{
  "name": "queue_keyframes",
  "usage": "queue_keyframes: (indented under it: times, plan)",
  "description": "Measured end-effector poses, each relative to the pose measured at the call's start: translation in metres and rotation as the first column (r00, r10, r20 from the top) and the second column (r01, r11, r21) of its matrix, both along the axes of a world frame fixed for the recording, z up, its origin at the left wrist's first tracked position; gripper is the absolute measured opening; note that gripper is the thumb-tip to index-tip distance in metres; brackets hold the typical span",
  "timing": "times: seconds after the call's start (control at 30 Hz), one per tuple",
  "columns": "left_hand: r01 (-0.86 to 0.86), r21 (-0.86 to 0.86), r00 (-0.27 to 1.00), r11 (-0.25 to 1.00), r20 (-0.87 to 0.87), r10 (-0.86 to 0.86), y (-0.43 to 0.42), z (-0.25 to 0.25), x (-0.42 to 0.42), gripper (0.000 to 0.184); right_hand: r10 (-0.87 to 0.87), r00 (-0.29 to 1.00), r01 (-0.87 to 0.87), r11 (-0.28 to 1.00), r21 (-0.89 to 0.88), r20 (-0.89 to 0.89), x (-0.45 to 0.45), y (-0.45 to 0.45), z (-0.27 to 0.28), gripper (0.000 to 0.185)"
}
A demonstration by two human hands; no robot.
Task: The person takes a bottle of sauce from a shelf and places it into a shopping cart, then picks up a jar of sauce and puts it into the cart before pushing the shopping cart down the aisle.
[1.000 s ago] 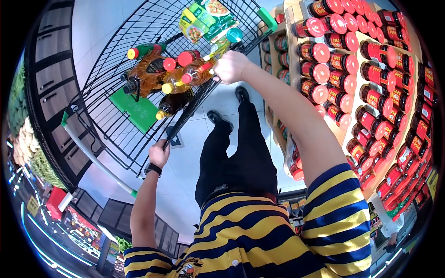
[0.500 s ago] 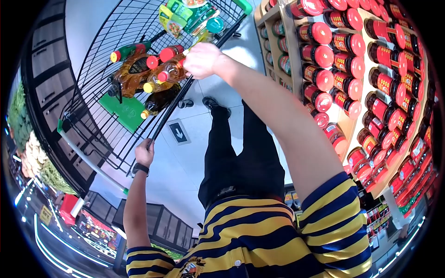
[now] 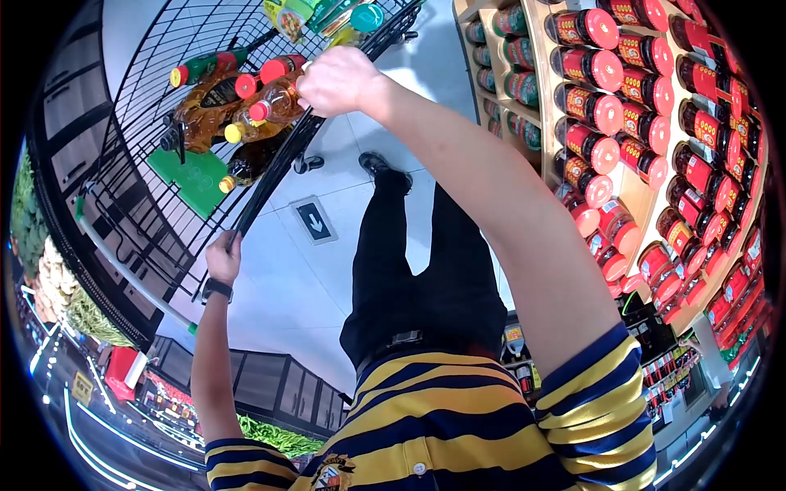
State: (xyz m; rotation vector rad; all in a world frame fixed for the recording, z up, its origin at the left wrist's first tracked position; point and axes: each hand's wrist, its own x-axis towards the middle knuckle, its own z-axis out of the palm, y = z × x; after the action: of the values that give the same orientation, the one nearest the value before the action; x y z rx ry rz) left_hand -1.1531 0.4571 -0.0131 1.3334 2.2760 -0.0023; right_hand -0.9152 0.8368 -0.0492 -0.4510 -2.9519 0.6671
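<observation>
My left hand (image 3: 223,255) is closed round the near side rim of a black wire shopping cart (image 3: 260,182). Farther up the same rim, my right hand (image 3: 337,82) is closed on the cart's edge, its fingertips partly hidden. Inside the cart lie a large bottle of amber oil (image 3: 199,110), a bottle with a yellow cap (image 3: 251,123), a dark bottle (image 3: 247,166), a green bottle with a red cap (image 3: 211,65) and several green packets (image 3: 315,15). A green panel (image 3: 190,178) shows through the wires below the bottles.
Wooden shelves (image 3: 544,90) on the right hold rows of red-lidded jars (image 3: 591,69). Vegetables (image 3: 61,282) top dark cabinets (image 3: 74,139) on the left. An arrow sign (image 3: 314,221) is set in the floor near my shoe (image 3: 383,170).
The cart, with both my hands on it, has shifted left and up in view. The floor arrow has come fully into view, and the jar shelves look different in angle.
</observation>
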Motion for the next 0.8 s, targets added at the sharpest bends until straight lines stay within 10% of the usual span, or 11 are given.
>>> queue_keyframes:
  times: [0.6, 0.8]
  plan:
    - [0.041, 0.031, 0.999, 0.999, -0.032, -0.04, -0.042, 0.01, -0.072, 0.017, -0.148, 0.985, 0.157, 0.981, 0.114, -0.084, -0.038, -0.072, 0.002, 0.023]
    - [0.06, 0.039, 0.997, 0.997, -0.05, -0.058, -0.037, 0.011, -0.064, 0.017, -0.022, 0.825, 0.069, 0.996, -0.061, 0.564, -0.044, -0.068, 0.044, 0.039]
